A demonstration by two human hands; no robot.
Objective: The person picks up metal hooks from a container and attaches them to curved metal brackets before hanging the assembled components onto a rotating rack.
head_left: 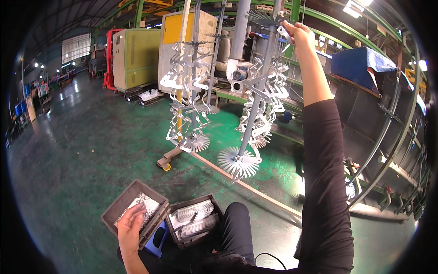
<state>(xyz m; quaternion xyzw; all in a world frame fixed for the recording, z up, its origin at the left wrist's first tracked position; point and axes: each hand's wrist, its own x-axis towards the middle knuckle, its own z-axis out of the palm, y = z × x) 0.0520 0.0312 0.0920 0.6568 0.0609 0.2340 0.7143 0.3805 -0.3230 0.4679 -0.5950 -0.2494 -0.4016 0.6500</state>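
Head view shows a grey pole (250, 118) hung with metal pieces, its finned top disc (263, 18) overhead. Below sit a bracket bin (218, 208) and a hook bin (121, 201). The right hand (299, 36) pinches a silvery bracket (284, 33) beside the disc; the left hand (130, 226) curls loosely over the wire hooks (146, 201), contents unclear. A steady wrist and clearance from hanging neighbours should help here.
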